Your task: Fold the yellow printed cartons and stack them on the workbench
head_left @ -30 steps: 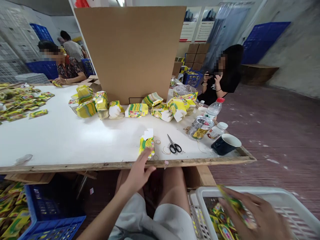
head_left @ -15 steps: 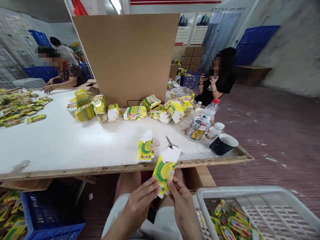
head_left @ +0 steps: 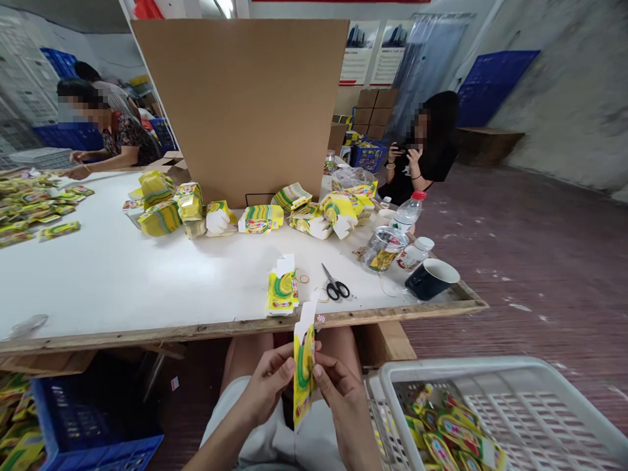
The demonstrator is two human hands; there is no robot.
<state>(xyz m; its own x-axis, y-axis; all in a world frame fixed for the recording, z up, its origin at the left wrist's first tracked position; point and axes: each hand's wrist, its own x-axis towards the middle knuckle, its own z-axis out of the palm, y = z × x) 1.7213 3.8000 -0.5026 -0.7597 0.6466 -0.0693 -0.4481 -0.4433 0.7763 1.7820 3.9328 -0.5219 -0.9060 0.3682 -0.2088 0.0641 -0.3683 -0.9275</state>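
Observation:
A yellow and green printed carton [head_left: 303, 366] stands on edge above my lap, its white end flaps sticking up at the top. My left hand [head_left: 269, 383] grips its left side between thumb and fingers. On the other side, my right hand [head_left: 339, 396] pinches it with thumb and fingertips. Just beyond, a stack of flat cartons [head_left: 282, 293] of the same print lies at the table's near edge. Beside the stack are a rubber band [head_left: 303, 279] and black-handled scissors [head_left: 336, 286].
Bundles of cartons [head_left: 260, 218] line the white table [head_left: 122, 275] before a tall cardboard sheet [head_left: 245, 104]. At right stand a dark mug [head_left: 426, 282], a jar [head_left: 384, 250] and bottles. A white basket [head_left: 471, 369] with filled packs sits lower right; a blue crate [head_left: 98, 451] lower left. Two co-workers sit across.
The carton has turned from facing me to nearly edge-on, and my hands have shifted around its sides. The scissors' handles have come into view. The person at right raises a phone with both hands.

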